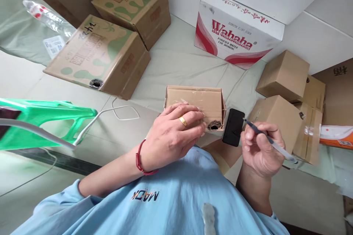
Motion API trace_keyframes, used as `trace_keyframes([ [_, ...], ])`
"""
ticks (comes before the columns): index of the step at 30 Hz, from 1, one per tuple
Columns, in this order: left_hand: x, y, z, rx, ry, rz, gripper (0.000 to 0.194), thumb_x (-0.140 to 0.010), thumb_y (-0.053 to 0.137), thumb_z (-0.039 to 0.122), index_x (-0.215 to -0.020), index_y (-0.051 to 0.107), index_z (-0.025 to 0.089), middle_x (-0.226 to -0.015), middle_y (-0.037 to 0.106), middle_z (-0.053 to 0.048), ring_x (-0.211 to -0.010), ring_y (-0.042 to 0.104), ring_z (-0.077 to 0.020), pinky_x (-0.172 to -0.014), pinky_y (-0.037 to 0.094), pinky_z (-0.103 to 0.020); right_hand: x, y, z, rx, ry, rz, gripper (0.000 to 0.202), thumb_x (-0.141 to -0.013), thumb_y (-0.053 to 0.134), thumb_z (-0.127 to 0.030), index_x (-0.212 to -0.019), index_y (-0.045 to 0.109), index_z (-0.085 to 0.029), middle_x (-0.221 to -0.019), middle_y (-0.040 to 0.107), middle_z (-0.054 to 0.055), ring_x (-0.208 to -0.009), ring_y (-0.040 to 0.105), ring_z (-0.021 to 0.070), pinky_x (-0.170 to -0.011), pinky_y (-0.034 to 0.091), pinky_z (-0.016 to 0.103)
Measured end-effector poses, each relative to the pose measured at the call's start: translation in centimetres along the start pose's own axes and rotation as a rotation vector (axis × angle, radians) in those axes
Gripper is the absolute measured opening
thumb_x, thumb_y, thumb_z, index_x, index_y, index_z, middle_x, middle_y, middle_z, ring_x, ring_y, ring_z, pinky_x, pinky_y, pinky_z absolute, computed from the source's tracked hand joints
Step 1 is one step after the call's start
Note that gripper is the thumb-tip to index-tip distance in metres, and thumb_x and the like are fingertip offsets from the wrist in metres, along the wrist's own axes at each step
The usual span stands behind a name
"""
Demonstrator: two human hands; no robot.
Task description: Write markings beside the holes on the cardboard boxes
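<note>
A small brown cardboard box [196, 97] lies in front of my body, with a dark-edged, scorched-looking hole at its near right corner. My left hand [176, 128], with a ring and a red bracelet, rests flat on top of this box, its fingers stretched and lying side by side. To the right, my right hand [263, 150] is closed around a thin grey pen-like tool [259, 132], whose tip points up and left, apart from the box. A black flat object [233, 127] lies between the small box and my right hand.
Two green-printed cartons [96, 55] stand at upper left, one with a dark-edged hole. A white Wahaha carton [237, 29] is at the back. Several brown boxes [284, 73] are stacked at right. A green plastic stool [41, 117] and white cable [93, 123] are at left.
</note>
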State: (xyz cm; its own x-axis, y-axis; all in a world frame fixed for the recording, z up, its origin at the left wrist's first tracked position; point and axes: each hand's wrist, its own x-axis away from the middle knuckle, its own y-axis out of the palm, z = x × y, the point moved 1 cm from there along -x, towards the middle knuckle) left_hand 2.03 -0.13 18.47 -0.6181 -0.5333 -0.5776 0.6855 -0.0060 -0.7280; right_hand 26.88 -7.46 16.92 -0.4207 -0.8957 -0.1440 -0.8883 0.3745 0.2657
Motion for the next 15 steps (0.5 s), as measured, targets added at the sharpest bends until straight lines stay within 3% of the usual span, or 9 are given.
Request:
trace_keyframes([
  [2,-0.1,0.0,0.0,-0.006,-0.010,0.001,0.008,-0.102,0.071,0.017,-0.109,0.074,0.020,-0.118,0.082,-0.007,-0.117,0.075,-0.0268,-0.106,0.057,-0.044,0.3,0.6,-0.1,0.097,-0.023,-0.009,0.011,-0.089,0.086,-0.030,-0.095,0.079,-0.024,-0.070,0.067,-0.002,-0.054,0.056,0.0102,-0.045,0.042,0.020],
  [6,-0.1,0.0,-0.1,-0.029,-0.007,-0.009,0.009,-0.103,0.069,0.017,-0.108,0.075,0.022,-0.118,0.082,-0.006,-0.117,0.074,-0.0256,-0.106,0.057,-0.042,1.1,1.9,-0.4,0.341,-0.012,-0.124,0.013,-0.098,0.077,-0.031,-0.107,0.079,-0.023,-0.073,0.070,0.000,-0.057,0.063,0.0121,-0.051,0.049,0.023],
  [11,0.1,-0.1,-0.2,-0.045,-0.010,-0.029,0.013,-0.103,0.066,0.016,-0.107,0.075,0.025,-0.120,0.082,-0.005,-0.119,0.074,-0.0234,-0.109,0.056,-0.041,1.1,3.2,-0.2,0.587,-0.159,-0.154,0.016,-0.103,0.070,-0.039,-0.102,0.075,-0.023,-0.070,0.066,-0.001,-0.057,0.060,0.0138,-0.052,0.050,0.026],
  [15,0.2,-0.2,-0.2,-0.061,-0.006,-0.043,0.013,-0.103,0.067,0.016,-0.108,0.076,0.025,-0.123,0.082,-0.004,-0.120,0.073,-0.0232,-0.112,0.054,-0.041,0.7,3.7,-0.3,0.667,-0.226,-0.282,0.008,-0.105,0.066,-0.029,-0.107,0.073,-0.025,-0.075,0.065,-0.002,-0.056,0.055,0.0118,-0.053,0.046,0.026],
])
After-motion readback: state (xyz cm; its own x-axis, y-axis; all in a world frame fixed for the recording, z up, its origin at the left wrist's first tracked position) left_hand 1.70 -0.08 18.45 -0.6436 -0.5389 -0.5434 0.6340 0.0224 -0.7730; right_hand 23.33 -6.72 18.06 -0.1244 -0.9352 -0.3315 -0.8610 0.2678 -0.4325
